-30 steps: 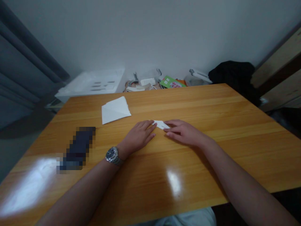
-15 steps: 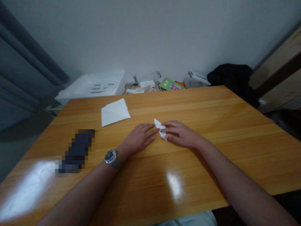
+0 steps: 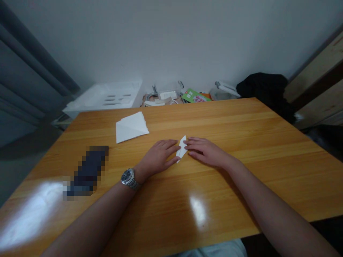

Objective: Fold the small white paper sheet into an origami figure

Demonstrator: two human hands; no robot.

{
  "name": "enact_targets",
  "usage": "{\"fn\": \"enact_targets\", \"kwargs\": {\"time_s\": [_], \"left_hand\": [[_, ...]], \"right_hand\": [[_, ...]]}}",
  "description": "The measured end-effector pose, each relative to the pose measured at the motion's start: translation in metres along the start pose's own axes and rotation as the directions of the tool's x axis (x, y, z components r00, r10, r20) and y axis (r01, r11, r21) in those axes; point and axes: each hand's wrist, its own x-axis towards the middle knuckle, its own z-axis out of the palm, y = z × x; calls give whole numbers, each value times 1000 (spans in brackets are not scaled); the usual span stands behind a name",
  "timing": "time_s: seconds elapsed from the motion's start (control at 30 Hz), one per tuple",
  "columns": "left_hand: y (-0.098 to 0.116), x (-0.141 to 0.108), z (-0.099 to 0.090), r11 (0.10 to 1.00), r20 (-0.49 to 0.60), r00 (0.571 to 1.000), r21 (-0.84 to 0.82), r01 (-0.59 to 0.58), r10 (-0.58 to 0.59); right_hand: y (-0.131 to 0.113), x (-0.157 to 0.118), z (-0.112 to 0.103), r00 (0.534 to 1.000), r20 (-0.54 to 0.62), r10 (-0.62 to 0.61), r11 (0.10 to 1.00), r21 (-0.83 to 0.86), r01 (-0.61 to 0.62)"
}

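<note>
A small folded piece of white paper [image 3: 183,146] lies on the wooden table [image 3: 227,128], narrow and pointed at both ends, with a fold line along it. My left hand [image 3: 159,156] rests at its left side, fingers stretched out and the fingertips and thumb touching its edge. From the right, my right hand [image 3: 206,151] reaches over with spread fingers, some fingertips on the paper's upper right edge. Neither hand grips it. A stack of white paper sheets [image 3: 131,127] lies farther back to the left.
A pixelated dark object [image 3: 91,167] lies left of my left arm. Behind the table stand a white plastic tray [image 3: 107,96], a green booklet [image 3: 195,95] among clutter, and black cloth [image 3: 264,87]. A curtain [image 3: 29,71] hangs at the left.
The folded paper has turned: its far tip leaned left and now leans right, its near tip now by my left thumb. My fingers have shifted slightly along its edges.
</note>
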Motion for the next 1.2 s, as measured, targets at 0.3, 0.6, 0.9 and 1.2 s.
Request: {"fn": "enact_targets", "kwargs": {"time_s": [0.3, 0.6, 0.9, 1.2], "left_hand": [[-1, -1, 3, 997, -43, 997, 52, 61, -58], [-4, -1, 4, 998, -32, 999, 55, 33, -31], [0, 2, 1, 998, -28, 1000, 69, 7, -5], [6, 5, 2, 999, -55, 998, 51, -6, 9]], "right_hand": [[-5, 1, 0, 1000, -11, 6, 1000, 21, -5], [-9, 2, 1, 999, -50, 18, 999, 51, -15], [-7, 4, 9, 1000, -10, 7, 1000, 9, -7], [-9, 9, 14, 999, -52, 3, 1000, 26, -2]]}}
